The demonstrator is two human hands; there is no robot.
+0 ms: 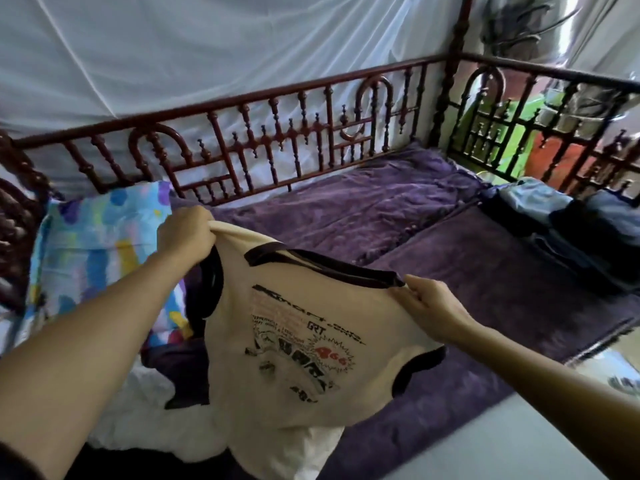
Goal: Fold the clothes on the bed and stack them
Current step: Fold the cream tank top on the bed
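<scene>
A cream T-shirt (311, 362) with dark trim at collar and sleeves and a black-and-red print hangs spread above the bed. My left hand (185, 233) grips its left shoulder, raised higher. My right hand (438, 310) pinches the right shoulder beside the collar. The shirt's lower part drapes onto white and dark clothes (145, 420) heaped at the bed's near left. A stack of folded blue and dark clothes (568, 223) lies at the far right of the bed.
A purple blanket (398, 216) covers the bed. A colourful pillow (97, 244) leans at the left. A carved red-brown wooden rail (277, 133) runs along the back and right, with white netting (207, 50) behind. Pale floor (519, 445) shows at bottom right.
</scene>
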